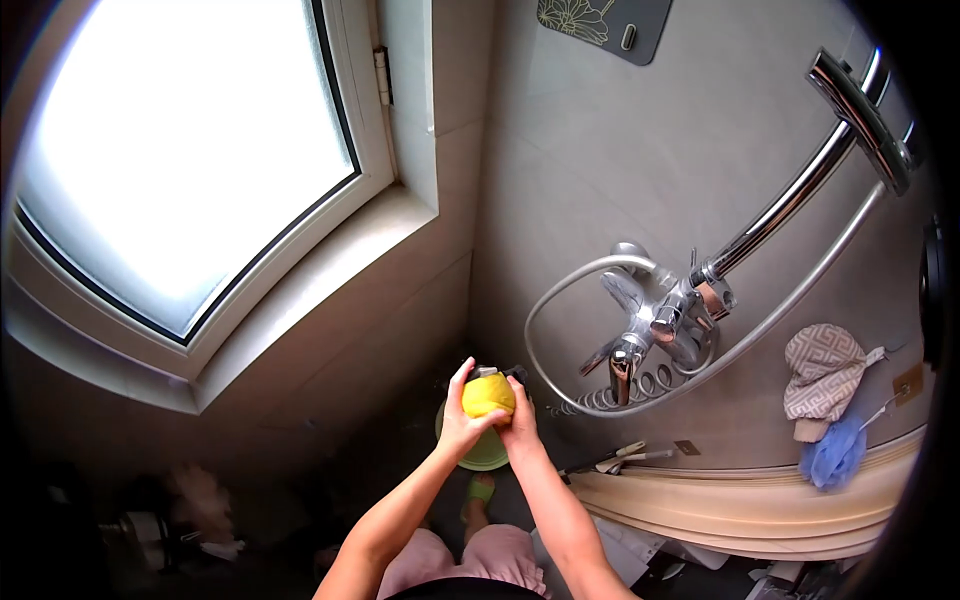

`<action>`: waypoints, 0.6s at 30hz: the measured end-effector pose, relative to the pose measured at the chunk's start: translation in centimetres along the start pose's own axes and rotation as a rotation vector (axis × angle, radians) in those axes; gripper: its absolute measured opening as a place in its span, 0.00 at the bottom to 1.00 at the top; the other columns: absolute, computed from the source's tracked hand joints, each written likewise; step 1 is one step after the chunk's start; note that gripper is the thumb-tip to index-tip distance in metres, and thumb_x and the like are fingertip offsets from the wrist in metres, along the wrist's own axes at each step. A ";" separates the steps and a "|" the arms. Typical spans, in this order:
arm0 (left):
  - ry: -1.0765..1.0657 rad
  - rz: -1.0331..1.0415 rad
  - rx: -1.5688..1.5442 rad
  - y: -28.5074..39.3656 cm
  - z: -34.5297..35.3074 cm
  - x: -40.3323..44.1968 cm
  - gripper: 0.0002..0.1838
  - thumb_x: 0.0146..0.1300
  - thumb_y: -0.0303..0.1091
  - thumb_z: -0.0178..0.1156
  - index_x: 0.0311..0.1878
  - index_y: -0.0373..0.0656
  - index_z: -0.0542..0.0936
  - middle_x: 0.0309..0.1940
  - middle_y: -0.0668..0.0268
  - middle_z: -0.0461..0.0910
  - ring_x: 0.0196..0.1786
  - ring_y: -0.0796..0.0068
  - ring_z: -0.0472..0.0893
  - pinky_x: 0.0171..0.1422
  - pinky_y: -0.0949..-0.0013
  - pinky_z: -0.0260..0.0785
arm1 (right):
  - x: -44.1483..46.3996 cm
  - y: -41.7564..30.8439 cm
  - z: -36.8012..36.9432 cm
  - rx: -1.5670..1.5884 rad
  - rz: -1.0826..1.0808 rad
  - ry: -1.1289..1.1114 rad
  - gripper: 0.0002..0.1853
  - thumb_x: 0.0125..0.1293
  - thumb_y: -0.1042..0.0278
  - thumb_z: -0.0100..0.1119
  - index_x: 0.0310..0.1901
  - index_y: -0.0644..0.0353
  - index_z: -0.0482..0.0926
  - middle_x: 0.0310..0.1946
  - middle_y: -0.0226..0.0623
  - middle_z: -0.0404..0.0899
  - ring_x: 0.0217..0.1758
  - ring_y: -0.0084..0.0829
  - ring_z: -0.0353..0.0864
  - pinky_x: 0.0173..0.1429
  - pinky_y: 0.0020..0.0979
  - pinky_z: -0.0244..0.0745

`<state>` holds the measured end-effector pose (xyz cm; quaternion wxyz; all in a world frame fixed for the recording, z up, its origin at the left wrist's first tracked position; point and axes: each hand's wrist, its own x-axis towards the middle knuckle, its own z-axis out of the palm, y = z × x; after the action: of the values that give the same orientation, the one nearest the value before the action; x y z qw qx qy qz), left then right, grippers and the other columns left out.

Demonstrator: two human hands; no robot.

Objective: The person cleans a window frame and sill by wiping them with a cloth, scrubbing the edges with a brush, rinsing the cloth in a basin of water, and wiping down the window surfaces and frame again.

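Note:
My left hand (462,420) and my right hand (519,415) are both closed around a balled-up yellow cloth (488,394), one from each side. It has a rounded shape with a few creases. Below my hands is a light green basin (484,456), partly covered by my wrists. Something dark and grey shows just behind the yellow cloth, too small to make out.
A chrome shower mixer (660,320) with a looping hose (770,325) is on the wall to the right. A patterned bath mitt (822,370) and a blue mesh puff (835,455) hang farther right. A frosted window (190,150) fills the upper left. Beneath are green slippers (481,488).

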<state>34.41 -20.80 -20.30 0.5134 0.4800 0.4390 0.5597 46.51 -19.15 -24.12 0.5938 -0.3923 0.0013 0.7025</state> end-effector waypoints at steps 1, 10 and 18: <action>0.030 -0.110 -0.175 0.4 0.4 -0.2 0.49 0.50 0.41 0.79 0.76 0.49 0.65 0.69 0.58 0.71 0.70 0.61 0.72 0.74 0.57 0.65 | -0.6 -0.2 0.7 -0.097 -0.135 0.051 0.15 0.65 0.62 0.69 0.50 0.58 0.81 0.45 0.34 0.83 0.46 0.31 0.84 0.53 0.34 0.80; 0.075 -0.702 -1.034 -2.0 1.9 -0.3 0.36 0.67 0.72 0.53 0.62 0.51 0.77 0.59 0.66 0.80 0.63 0.66 0.78 0.70 0.55 0.70 | -4.6 -2.8 3.8 -1.106 -1.075 -0.053 0.18 0.58 0.66 0.68 0.47 0.65 0.76 0.55 0.50 0.77 0.57 0.47 0.79 0.64 0.43 0.74; -0.261 -0.971 -1.149 -0.1 1.4 2.5 0.30 0.67 0.70 0.55 0.53 0.54 0.80 0.49 0.68 0.83 0.51 0.69 0.83 0.59 0.59 0.78 | -6.1 -5.6 4.9 -1.307 -1.337 -0.443 0.18 0.59 0.61 0.68 0.47 0.61 0.79 0.60 0.48 0.78 0.65 0.52 0.78 0.68 0.48 0.74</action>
<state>35.80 -18.31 -19.97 0.9186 -0.0474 0.1764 0.3504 48.41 -20.28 -14.77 0.5222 -0.4238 -0.7269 0.1387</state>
